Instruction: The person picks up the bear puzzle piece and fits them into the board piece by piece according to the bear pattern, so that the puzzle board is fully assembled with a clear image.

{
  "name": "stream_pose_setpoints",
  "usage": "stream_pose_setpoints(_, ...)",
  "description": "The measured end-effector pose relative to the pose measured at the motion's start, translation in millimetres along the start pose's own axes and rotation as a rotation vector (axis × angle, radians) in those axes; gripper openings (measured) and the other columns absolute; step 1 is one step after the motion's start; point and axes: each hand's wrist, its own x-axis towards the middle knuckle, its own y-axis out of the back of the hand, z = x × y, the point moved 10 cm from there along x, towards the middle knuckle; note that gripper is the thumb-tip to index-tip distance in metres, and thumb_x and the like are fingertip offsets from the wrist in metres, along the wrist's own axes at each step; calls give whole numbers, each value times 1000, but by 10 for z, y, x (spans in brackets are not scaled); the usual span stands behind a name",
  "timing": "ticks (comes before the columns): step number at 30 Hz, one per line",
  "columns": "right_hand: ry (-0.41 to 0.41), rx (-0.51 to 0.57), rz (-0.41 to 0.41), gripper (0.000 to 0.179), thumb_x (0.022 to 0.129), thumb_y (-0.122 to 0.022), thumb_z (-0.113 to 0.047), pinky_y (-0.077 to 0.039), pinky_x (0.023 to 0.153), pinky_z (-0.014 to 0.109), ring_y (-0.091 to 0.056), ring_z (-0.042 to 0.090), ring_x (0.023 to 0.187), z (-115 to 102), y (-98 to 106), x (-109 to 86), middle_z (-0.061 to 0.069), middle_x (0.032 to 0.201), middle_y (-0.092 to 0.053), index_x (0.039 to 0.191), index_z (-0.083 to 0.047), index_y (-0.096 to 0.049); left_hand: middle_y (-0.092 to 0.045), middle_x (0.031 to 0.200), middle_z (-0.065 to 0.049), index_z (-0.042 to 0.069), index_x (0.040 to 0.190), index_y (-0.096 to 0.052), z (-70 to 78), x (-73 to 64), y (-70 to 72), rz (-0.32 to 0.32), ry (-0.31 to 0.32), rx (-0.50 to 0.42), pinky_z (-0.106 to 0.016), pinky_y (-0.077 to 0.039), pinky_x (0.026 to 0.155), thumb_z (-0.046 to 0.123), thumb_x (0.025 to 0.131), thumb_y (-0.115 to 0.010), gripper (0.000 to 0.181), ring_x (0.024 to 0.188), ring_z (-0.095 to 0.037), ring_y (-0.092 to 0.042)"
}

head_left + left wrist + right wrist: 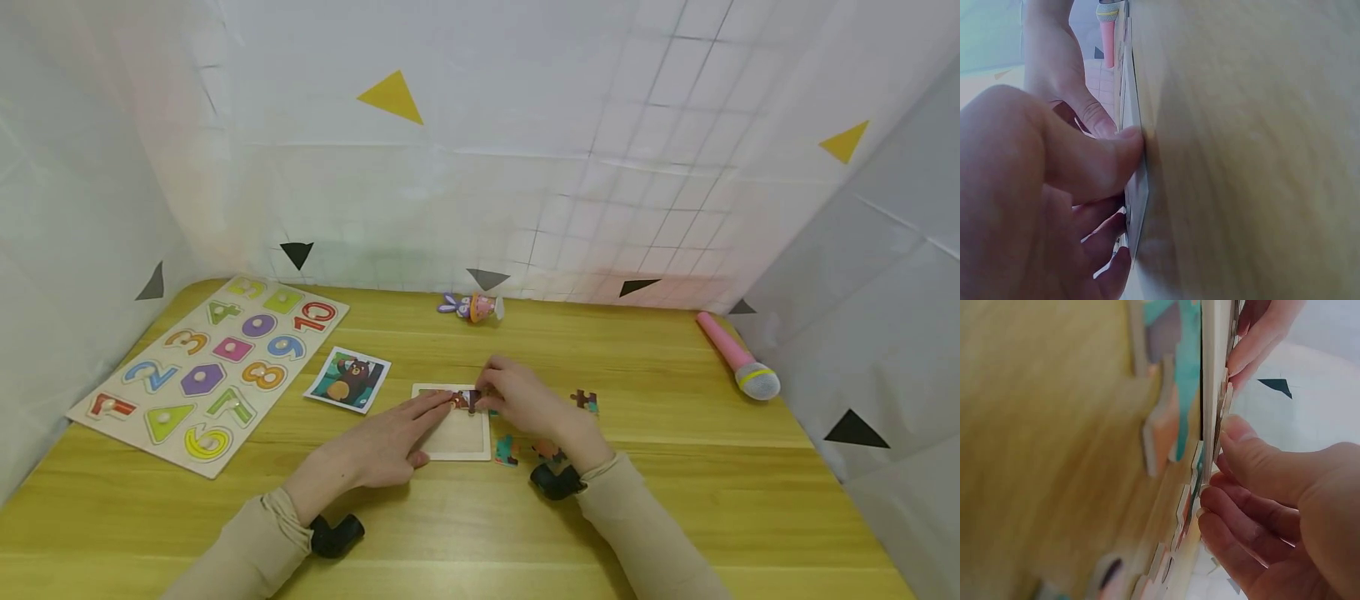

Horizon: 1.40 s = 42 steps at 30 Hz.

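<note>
Partly beneath the left hand (378, 447), puzzle tray (461, 437).

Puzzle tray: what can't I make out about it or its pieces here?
Head: right hand covers the upper right corner of the puzzle tray.
Left wrist: the tray's inside, seen nearly edge-on behind the left hand.
Right wrist: artwork on the nearest loose pieces, blurred.

Card (347, 380) left of puzzle tray (461, 437)
</note>
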Motion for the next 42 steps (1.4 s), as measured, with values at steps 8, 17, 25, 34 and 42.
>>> stream_pose_setpoints(8, -1, -9, 6, 13, 94, -70, -15, -52, 76, 29, -57, 14, 86, 3, -12, -8, 4, 102, -58, 103, -6, -70, -33, 162, -9, 7, 156, -35, 45, 42, 70, 66, -2, 18, -48, -34, 117, 43, 97, -61, 74, 145, -31, -37)
stream_pose_setpoints(17, 2, -5, 30, 12, 93, -71, -14, -51, 74, 28, -56, 13, 83, -2, -5, -16, 4, 101, -59, 104, -7, -71, -42, 153, -10, 16, 155, -39, 119, 135, 78, 95, -19, 112, -49, -36, 115, 62, 96, -53, 76, 139, -33, -41)
stream_pose_setpoints(25, 11, 23, 24, 15, 94, -71, -14, -50, 72, 26, -56, 15, 82, 22, -10, -22, 4, 101, -60, 107, -8, -73, -26, 166, 0, 17, 159, -29, 122, 132, 35, 60, -15, 94, -53, -34, 115, 67, 94, -51, 84, 147, -29, -30)
stream_pose_setpoints(34, 3, 39, 33, 15, 93, -72, -13, -50, 74, 28, -59, 17, 85, 39, 5, -14, 5, 103, -62, 106, -8, -75, -29, 164, -2, 15, 159, -29, 140, 128, 46, 73, -29, 80, -54, -35, 114, 67, 94, -52, 87, 145, -28, -30)
stream_pose_setpoints(42, -7, 55, 39, 12, 92, -74, -15, -51, 75, 28, -61, 18, 87, 56, 7, -14, 5, 103, -62, 102, -8, -76, -26, 165, -4, 12, 159, -27, 139, 145, 27, 57, -33, 40, -53, -29, 119, 66, 94, -52, 88, 151, -30, -23)
